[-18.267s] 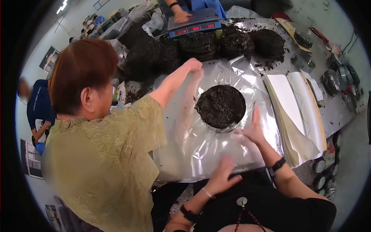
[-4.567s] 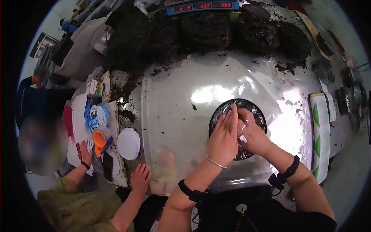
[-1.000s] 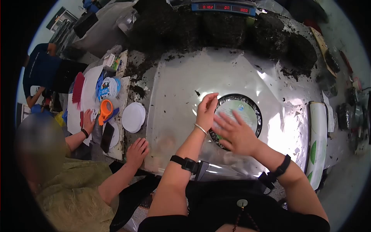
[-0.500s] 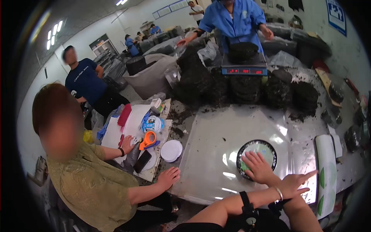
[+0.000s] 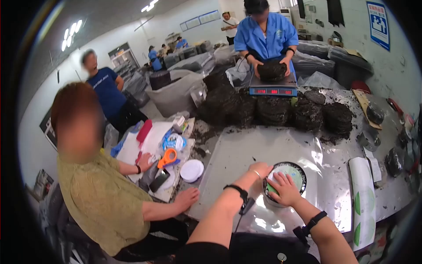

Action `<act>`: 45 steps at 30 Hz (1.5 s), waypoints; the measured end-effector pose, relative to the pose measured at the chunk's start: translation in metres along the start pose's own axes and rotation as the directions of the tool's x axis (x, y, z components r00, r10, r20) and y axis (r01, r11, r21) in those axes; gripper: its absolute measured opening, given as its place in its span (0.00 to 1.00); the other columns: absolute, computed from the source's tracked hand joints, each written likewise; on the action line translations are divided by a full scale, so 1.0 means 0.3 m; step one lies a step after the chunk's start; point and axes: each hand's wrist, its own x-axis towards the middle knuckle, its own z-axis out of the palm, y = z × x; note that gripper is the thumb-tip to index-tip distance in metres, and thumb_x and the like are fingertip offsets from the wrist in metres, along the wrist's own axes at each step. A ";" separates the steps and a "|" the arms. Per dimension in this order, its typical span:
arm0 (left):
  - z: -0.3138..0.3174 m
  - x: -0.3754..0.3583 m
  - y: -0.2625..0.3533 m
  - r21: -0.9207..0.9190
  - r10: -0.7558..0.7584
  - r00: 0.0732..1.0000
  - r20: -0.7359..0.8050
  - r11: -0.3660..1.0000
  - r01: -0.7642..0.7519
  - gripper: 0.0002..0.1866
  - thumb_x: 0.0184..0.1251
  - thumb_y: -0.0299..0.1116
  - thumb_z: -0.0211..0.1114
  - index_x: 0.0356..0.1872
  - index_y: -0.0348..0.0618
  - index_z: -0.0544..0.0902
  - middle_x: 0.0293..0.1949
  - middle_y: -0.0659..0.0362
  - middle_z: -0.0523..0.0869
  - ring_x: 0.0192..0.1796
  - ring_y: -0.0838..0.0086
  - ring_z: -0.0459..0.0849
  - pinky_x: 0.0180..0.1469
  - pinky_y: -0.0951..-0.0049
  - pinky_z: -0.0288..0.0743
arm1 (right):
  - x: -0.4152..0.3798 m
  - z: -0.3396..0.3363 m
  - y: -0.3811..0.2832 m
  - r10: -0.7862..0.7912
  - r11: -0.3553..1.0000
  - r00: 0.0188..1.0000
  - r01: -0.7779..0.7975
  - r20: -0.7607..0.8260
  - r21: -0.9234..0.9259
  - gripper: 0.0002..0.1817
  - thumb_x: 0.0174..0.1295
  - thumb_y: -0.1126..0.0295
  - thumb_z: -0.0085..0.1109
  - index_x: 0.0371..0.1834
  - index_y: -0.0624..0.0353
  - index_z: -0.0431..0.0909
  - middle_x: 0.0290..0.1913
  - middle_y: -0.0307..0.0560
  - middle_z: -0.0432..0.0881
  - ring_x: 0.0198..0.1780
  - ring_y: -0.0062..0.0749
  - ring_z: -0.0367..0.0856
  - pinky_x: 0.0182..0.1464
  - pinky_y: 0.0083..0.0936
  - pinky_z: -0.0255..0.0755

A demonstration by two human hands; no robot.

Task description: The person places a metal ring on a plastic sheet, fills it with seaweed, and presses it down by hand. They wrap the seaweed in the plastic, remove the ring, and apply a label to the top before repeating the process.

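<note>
Spreading the right hand's fingers (image 5: 285, 191) open over the green-labelled round pack (image 5: 293, 171), lying on the glossy sheet (image 5: 233, 154) on the worktop (image 5: 387, 196). Placing the left hand (image 5: 260, 169) by the pack's rim, its grip too unclear to tell. Ideally pressing evenly, levelling the palm, steadying the rim lightly and avoiding creases.

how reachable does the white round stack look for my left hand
Probably yes: only the clear sheet seems to lie between the left hand and the white round stack, though a co-worker's hand rests nearby.
</note>
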 end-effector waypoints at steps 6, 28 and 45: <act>-0.076 -0.041 0.107 0.212 0.278 0.958 -0.074 0.943 -0.257 0.22 0.76 0.46 0.54 0.31 0.47 0.92 0.35 0.47 0.91 0.40 0.50 0.90 0.46 0.50 0.83 | -0.038 0.022 0.000 0.039 0.998 0.998 -0.037 -0.051 0.046 0.35 0.72 0.40 0.49 0.80 0.36 0.65 0.82 0.51 0.59 0.84 0.48 0.51 0.84 0.51 0.39; 0.045 -0.136 0.441 -0.909 -0.132 0.908 0.397 0.083 0.409 0.30 0.55 0.34 0.83 0.54 0.26 0.79 0.43 0.46 0.89 0.36 0.61 0.91 0.37 0.67 0.87 | -0.733 -0.110 -0.281 -0.099 0.730 0.976 0.203 -0.193 0.652 0.17 0.70 0.63 0.51 0.22 0.58 0.73 0.29 0.46 0.79 0.39 0.45 0.78 0.60 0.48 0.66; 0.204 -0.529 0.076 0.187 0.075 0.996 -0.048 0.980 -0.065 0.49 0.67 0.69 0.60 0.83 0.57 0.56 0.84 0.47 0.52 0.84 0.42 0.48 0.77 0.28 0.42 | -0.906 -0.211 -0.261 0.548 -0.626 0.695 -0.028 0.465 0.779 0.57 0.67 0.21 0.31 0.77 0.68 0.60 0.46 0.76 0.84 0.43 0.62 0.88 0.49 0.52 0.83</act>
